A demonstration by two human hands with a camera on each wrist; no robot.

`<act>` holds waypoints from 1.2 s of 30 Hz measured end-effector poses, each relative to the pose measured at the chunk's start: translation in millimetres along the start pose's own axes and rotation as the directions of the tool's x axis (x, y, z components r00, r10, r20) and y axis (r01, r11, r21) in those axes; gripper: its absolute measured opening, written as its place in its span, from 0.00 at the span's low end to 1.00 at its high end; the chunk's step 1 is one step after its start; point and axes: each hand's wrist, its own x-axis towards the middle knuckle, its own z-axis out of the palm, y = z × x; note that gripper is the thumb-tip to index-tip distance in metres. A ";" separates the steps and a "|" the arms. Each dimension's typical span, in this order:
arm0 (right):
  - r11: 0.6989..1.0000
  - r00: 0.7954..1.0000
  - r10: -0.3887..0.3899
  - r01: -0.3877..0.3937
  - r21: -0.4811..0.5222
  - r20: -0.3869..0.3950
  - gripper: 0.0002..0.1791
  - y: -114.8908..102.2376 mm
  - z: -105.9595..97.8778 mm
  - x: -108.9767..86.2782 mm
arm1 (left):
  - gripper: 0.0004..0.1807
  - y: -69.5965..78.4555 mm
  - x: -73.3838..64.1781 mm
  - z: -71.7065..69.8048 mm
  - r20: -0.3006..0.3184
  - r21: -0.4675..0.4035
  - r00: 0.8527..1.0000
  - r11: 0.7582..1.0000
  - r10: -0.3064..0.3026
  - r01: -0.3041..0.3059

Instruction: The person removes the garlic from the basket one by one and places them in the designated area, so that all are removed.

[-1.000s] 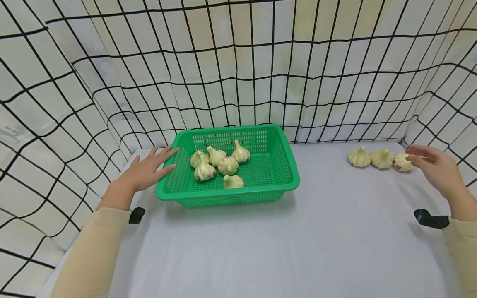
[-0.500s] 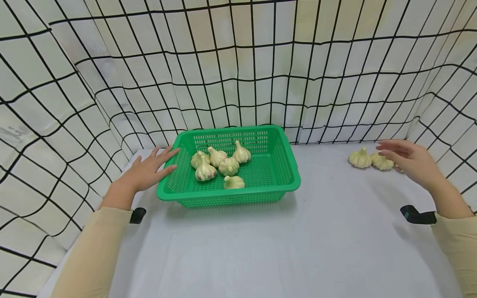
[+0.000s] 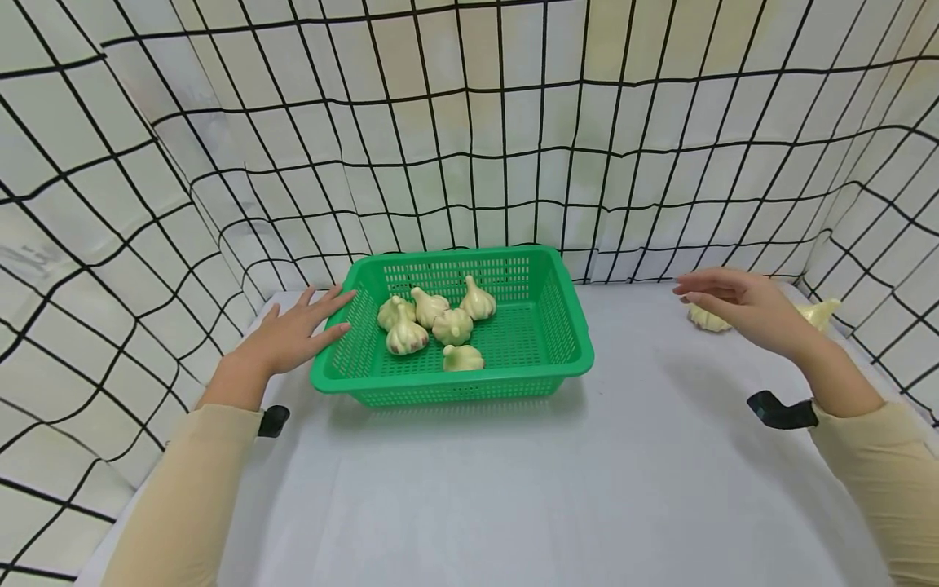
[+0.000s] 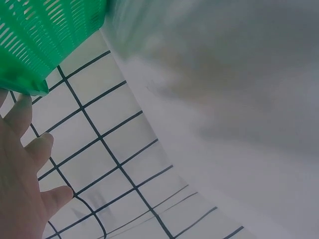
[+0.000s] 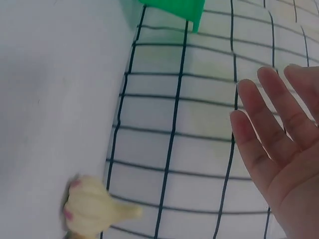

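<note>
I see a perforated green basket (image 3: 517, 334) left of centre in the head view, holding six plump, ribbed garlic bulbs (image 3: 451, 328). The left hand (image 3: 289, 334) rests on its left rim, fingers spread apart, gripping nothing. At frame right, the right hand (image 3: 748, 308) hovers near loose garlic (image 3: 708, 319), fingers extended, empty.
</note>
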 end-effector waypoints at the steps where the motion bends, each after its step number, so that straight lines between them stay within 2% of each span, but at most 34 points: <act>1: 1.000 1.000 -0.005 0.005 0.005 0.011 0.16 -3.2 3.0 2.0 | 0.39 0.4 0.0 -0.2 -0.005 0.000 1.000 1.000 0.001 -0.001; 7: 0.995 0.995 -0.082 0.078 0.066 0.061 0.17 -18.6 20.4 13.4 | 0.39 1.6 -0.2 -0.7 -0.017 0.014 1.000 1.000 0.004 -0.003; 13: 0.975 0.979 -0.183 0.167 0.149 0.095 0.15 -31.4 35.4 26.3 | 0.38 -0.1 2.6 0.6 -0.005 0.020 1.000 1.000 -0.003 0.003; 25: 0.968 0.957 -0.215 0.183 0.173 0.192 0.17 -49.5 70.3 50.2 | 0.39 -2.0 2.8 1.5 0.004 0.012 1.000 1.000 -0.010 0.010; 30: 0.953 0.937 -0.241 0.179 0.244 0.254 0.17 -60.4 90.7 58.6 | 0.39 -2.9 2.6 1.9 0.002 0.006 1.000 1.000 -0.005 0.005; 36: 0.939 0.913 -0.297 0.225 0.260 0.281 0.16 -73.7 110.0 67.3 | 0.39 -3.2 1.4 1.6 0.001 0.005 1.000 1.000 -0.001 0.001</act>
